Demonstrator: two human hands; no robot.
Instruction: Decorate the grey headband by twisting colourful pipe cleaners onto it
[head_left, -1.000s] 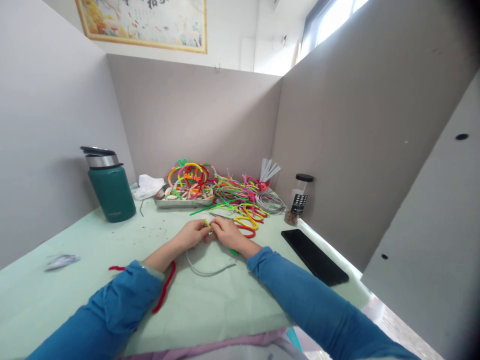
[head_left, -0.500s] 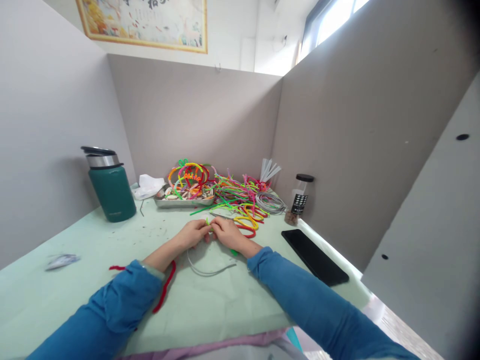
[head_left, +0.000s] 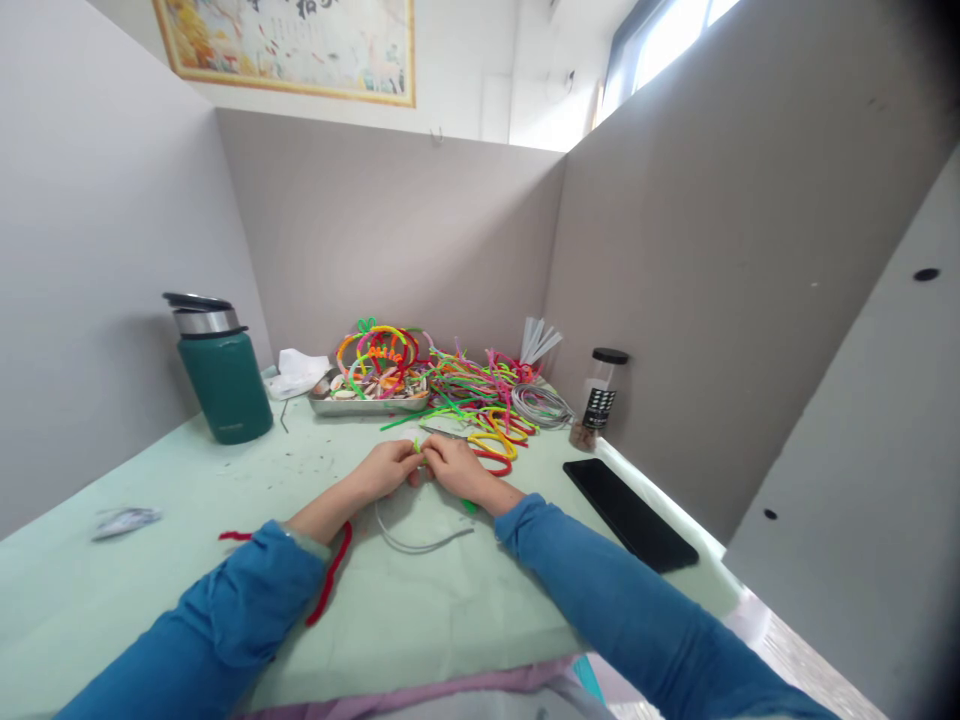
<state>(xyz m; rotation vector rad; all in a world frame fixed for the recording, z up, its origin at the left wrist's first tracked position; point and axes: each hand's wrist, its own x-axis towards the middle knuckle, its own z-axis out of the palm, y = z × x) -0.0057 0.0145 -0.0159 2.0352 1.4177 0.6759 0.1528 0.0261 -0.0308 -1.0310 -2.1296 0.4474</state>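
So both hands are up close to each other over the middle of the counter (head_left: 442,610), and the little yellow-green bit (head_left: 417,449) sits right between the fingertips. Left hand (head_left: 386,468) and right hand (head_left: 456,466) both have their fingers closed in a tight pinch on it, my guess being because it's so small that one side steadies while the other works it. Can't tell exactly how the fingers wrap it, they hide most of it. The grey strip (head_left: 420,549) curves on the counter just below the hands, probably kept there to be handy; can't see if its upper end is attached to anything. A red fuzzy strip (head_left: 332,580) runs by the left sleeve (head_left: 240,590). The metal tray (head_left: 367,408) and the heap of colourful stems (head_left: 480,380) are at the back, I reckon so they're reachable without crowding the fingers.
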